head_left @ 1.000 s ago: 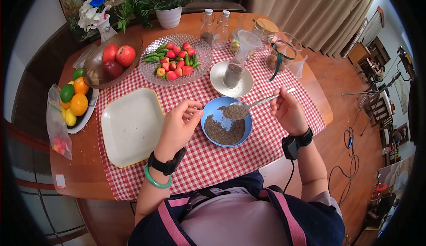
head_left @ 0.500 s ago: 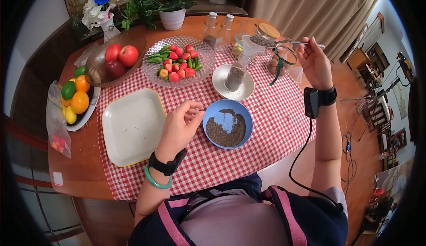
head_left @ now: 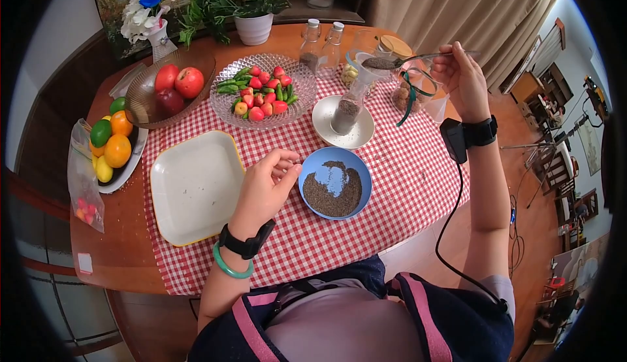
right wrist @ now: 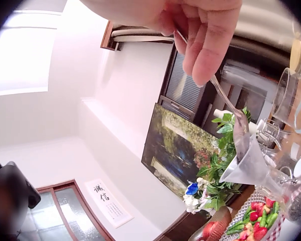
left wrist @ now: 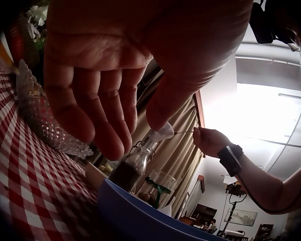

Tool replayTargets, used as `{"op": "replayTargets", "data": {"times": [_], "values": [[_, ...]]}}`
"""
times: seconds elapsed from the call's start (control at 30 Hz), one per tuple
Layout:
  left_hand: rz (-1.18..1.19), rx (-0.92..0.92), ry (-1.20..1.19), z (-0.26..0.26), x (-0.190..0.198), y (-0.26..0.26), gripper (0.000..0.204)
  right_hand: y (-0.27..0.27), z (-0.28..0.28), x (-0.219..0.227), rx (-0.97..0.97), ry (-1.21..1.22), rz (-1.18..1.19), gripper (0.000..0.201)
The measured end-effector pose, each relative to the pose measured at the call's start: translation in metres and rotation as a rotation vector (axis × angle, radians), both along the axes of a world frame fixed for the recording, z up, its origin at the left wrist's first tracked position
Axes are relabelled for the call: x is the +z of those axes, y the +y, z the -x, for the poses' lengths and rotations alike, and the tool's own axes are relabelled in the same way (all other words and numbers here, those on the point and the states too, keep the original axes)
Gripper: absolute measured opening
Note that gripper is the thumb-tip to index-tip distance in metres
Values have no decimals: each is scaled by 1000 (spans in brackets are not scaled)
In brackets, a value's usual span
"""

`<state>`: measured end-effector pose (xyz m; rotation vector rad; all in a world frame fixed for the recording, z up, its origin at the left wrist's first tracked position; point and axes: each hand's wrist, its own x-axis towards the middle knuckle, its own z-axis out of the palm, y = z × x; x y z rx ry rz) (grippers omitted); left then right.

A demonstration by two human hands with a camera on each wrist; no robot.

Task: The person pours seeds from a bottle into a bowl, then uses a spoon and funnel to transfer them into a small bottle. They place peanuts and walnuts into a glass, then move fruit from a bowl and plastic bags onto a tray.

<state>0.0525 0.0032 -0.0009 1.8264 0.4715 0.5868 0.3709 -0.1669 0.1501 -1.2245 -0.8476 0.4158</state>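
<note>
Now, right hand [head_left: 460, 81]: fingers pinched on the handle of a spoon [right wrist: 224, 98], thumb against them.
Left hand [head_left: 266, 179]: fingers loosely bent, thumb apart from them, holding nothing.
Spoon: reaches out leftward from the right fingers, its scoop full of dark grains, at the mouth of a funnel [right wrist: 251, 169]; whether they touch, I cannot tell. It looks light, stiff and smooth, perhaps slippery; the handle's far end seems the best hold, kept level so nothing spills.
Funnel: left of the right fingers, in the bottle's neck; probably light and easily tipped.
Bottle [head_left: 342, 117]: below and left of the right fingers, on a white plate [head_left: 319, 132], partly filled; likely fragile glass, best held round the body.
Blue bowl [head_left: 367, 198]: just right of the left fingers, with more grains.
Writing: beyond the right fingers, a wall sheet [right wrist: 108, 203] reads 誠信; its smaller writing is unreadable.
</note>
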Motion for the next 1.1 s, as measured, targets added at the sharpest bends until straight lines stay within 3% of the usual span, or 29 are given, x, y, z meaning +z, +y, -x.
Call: {"op": "replayTargets", "data": {"times": [0.4, 0.7, 0.83, 1.1], "values": [[7, -4, 3, 0, 0, 0, 21, 3, 32, 21, -181, -249, 56, 34], [-3, -2, 14, 0, 1, 1, 21, 1, 56, 15, -121, -684, 116, 34], [7, 10, -3, 1, 2, 0, 21, -21, 66, 11, -121, -403, -25, 36], [8, 4, 12, 0, -1, 0, 21, -48, 77, -95, 166, 213, 374, 37]]}}
